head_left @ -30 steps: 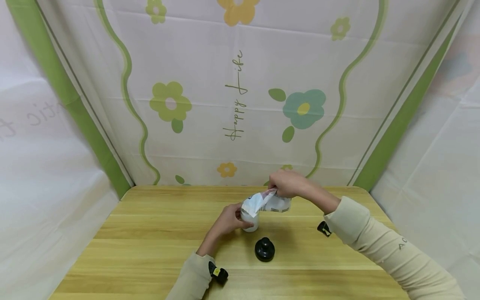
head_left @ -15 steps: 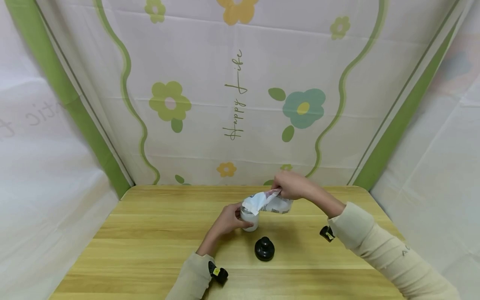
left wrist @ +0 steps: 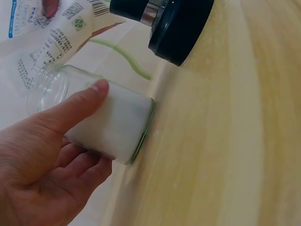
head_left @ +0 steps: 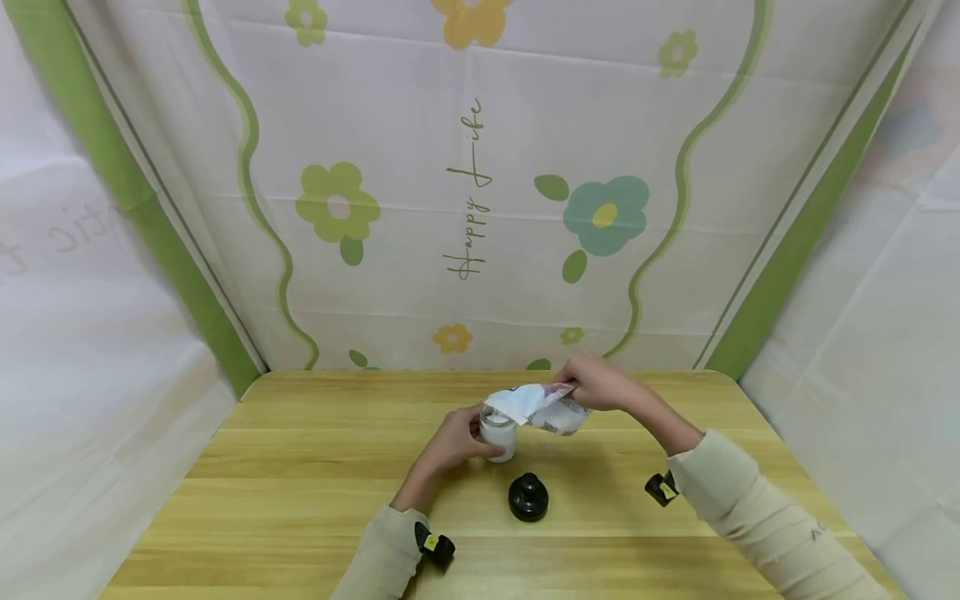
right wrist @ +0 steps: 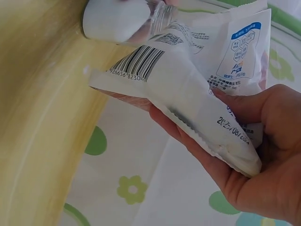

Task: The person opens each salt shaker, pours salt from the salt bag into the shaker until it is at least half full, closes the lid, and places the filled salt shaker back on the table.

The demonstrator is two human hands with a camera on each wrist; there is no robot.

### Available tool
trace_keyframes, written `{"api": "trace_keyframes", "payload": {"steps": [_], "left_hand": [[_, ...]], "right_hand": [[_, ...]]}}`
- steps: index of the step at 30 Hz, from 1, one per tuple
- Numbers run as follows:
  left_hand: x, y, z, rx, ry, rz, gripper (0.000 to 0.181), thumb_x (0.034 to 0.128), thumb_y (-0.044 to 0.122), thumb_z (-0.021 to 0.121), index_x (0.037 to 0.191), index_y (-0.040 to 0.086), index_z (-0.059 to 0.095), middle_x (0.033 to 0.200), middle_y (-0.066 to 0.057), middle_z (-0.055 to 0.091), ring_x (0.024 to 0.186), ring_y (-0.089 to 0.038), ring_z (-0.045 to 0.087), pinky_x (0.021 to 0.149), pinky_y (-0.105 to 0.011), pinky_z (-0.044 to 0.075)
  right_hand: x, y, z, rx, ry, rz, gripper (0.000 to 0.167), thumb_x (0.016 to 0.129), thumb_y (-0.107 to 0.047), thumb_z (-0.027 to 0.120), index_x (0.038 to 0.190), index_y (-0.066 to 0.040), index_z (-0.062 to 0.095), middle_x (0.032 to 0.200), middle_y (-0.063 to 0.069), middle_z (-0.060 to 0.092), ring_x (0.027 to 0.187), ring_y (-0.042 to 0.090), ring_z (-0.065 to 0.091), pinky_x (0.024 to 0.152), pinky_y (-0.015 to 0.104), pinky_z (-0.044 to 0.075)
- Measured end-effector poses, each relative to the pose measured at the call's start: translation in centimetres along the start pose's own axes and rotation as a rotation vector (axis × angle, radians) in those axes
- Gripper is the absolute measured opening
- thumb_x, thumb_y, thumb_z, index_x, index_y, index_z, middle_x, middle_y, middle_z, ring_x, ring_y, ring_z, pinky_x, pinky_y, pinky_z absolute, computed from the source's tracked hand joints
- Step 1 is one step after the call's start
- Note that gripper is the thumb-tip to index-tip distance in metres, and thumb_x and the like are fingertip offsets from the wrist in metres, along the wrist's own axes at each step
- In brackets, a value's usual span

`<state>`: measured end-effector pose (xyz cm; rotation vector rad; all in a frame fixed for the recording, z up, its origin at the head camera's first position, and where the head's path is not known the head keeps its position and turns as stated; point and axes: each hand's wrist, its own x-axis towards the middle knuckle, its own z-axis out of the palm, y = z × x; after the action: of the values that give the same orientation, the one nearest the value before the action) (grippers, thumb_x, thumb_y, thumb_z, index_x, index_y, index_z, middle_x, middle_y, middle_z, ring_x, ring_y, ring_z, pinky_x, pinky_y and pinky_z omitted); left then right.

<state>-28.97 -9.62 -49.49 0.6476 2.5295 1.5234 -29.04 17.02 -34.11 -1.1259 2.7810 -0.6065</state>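
Note:
My left hand (head_left: 454, 438) grips a clear glass jar (head_left: 499, 438), which stands on the table. In the left wrist view the thumb lies along the jar (left wrist: 113, 120) and the fingers curl beneath it; white contents fill most of it below the threaded neck. My right hand (head_left: 597, 384) holds a printed white bag (head_left: 542, 407) tilted, its narrow end over the jar's mouth. Seen from the right wrist, thumb and fingers pinch the crumpled bag (right wrist: 188, 80), with a barcode on its side. A black knobbed lid (head_left: 528, 498) lies in front of the jar.
The wooden table (head_left: 300, 492) has rounded far corners. A white flowered curtain (head_left: 420, 208) hangs behind it, with pale fabric at both sides. Black cameras sit at both wrists below the sleeve cuffs.
My right hand and the bag have shifted to the right and slightly down. More of the jar's glass neck now shows. The left hand, jar and lid stay in place.

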Motion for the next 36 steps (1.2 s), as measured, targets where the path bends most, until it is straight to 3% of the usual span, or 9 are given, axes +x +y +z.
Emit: {"api": "trace_keyframes", "payload": {"steps": [4, 11, 13, 19, 24, 30, 33, 36], "left_hand": [[0.1, 0.0, -0.2, 0.002, -0.013, 0.011, 0.063, 0.0755, 0.014, 0.088, 0.131, 0.007, 0.060, 0.123, -0.010, 0.067, 0.114, -0.025, 0.066, 0.098, -0.040, 0.054], [0.1, 0.2, -0.2, 0.028, -0.012, 0.009, 0.069, 0.0754, 0.014, 0.088, 0.137, 0.003, 0.057, 0.125, -0.013, 0.067, 0.115, -0.027, 0.065, 0.099, -0.039, 0.054], [0.1, 0.2, -0.2, 0.031, -0.012, 0.006, 0.068, 0.0754, 0.014, 0.088, 0.135, 0.003, 0.057, 0.126, -0.014, 0.067, 0.116, -0.028, 0.065, 0.099, -0.039, 0.054], [0.0, 0.0, -0.1, 0.025, -0.011, 0.003, 0.066, 0.0758, 0.015, 0.088, 0.134, 0.002, 0.058, 0.126, -0.016, 0.066, 0.116, -0.030, 0.065, 0.099, -0.039, 0.054], [0.0, -0.1, 0.0, 0.017, -0.012, 0.012, 0.065, 0.0762, 0.014, 0.087, 0.134, 0.003, 0.059, 0.124, -0.015, 0.067, 0.114, -0.028, 0.066, 0.097, -0.037, 0.055], [0.0, -0.1, -0.1, 0.009, -0.010, 0.005, 0.065, 0.0754, 0.016, 0.088, 0.133, 0.004, 0.060, 0.124, -0.013, 0.068, 0.113, -0.025, 0.066, 0.098, -0.038, 0.054], [0.0, 0.0, -0.1, 0.008, -0.010, 0.004, 0.064, 0.0756, 0.018, 0.088, 0.132, 0.005, 0.060, 0.124, -0.012, 0.068, 0.113, -0.025, 0.066, 0.099, -0.039, 0.054], [0.0, 0.0, -0.1, 0.004, -0.009, 0.010, 0.064, 0.0759, 0.018, 0.088, 0.132, 0.005, 0.060, 0.125, -0.012, 0.067, 0.113, -0.025, 0.066, 0.099, -0.039, 0.054]], "right_hand": [[-0.7, 1.2, 0.8, 0.124, 0.011, 0.048, 0.019, 0.095, 0.000, 0.060, 0.094, 0.001, 0.079, 0.085, 0.010, 0.076, 0.060, 0.006, 0.057, 0.053, 0.020, 0.047], [-1.8, 2.9, 2.4, 0.301, 0.046, 0.132, 0.023, 0.093, 0.004, 0.055, 0.086, -0.003, 0.076, 0.105, 0.019, 0.074, 0.069, 0.011, 0.060, 0.057, 0.023, 0.048], [-2.0, 3.2, 2.8, 0.336, 0.061, 0.136, 0.023, 0.091, 0.005, 0.055, 0.080, -0.002, 0.073, 0.102, 0.017, 0.074, 0.068, 0.011, 0.058, 0.057, 0.022, 0.047], [-2.4, 3.8, 4.2, 0.473, 0.076, 0.151, 0.026, 0.089, 0.010, 0.051, 0.065, 0.001, 0.057, 0.073, 0.006, 0.062, 0.057, 0.008, 0.047, 0.053, 0.021, 0.040], [-2.9, 4.4, 5.0, 0.514, 0.095, 0.178, 0.022, 0.088, 0.009, 0.055, 0.067, 0.003, 0.053, 0.074, 0.003, 0.059, 0.063, 0.010, 0.050, 0.059, 0.021, 0.043], [-3.5, 5.4, 5.9, 0.580, 0.131, 0.226, 0.040, 0.090, 0.003, 0.061, 0.069, 0.007, 0.027, 0.065, -0.001, 0.033, 0.062, 0.012, 0.041, 0.058, 0.023, 0.035], [-3.7, 6.0, 6.5, 0.620, 0.150, 0.244, 0.042, 0.091, -0.001, 0.062, 0.069, 0.007, 0.028, 0.067, 0.000, 0.044, 0.063, 0.010, 0.048, 0.058, 0.022, 0.041], [-3.9, 6.7, 7.0, 0.679, 0.157, 0.256, 0.035, 0.094, -0.004, 0.062, 0.071, 0.013, 0.042, 0.081, 0.006, 0.065, 0.070, 0.010, 0.060, 0.063, 0.023, 0.051]]}}
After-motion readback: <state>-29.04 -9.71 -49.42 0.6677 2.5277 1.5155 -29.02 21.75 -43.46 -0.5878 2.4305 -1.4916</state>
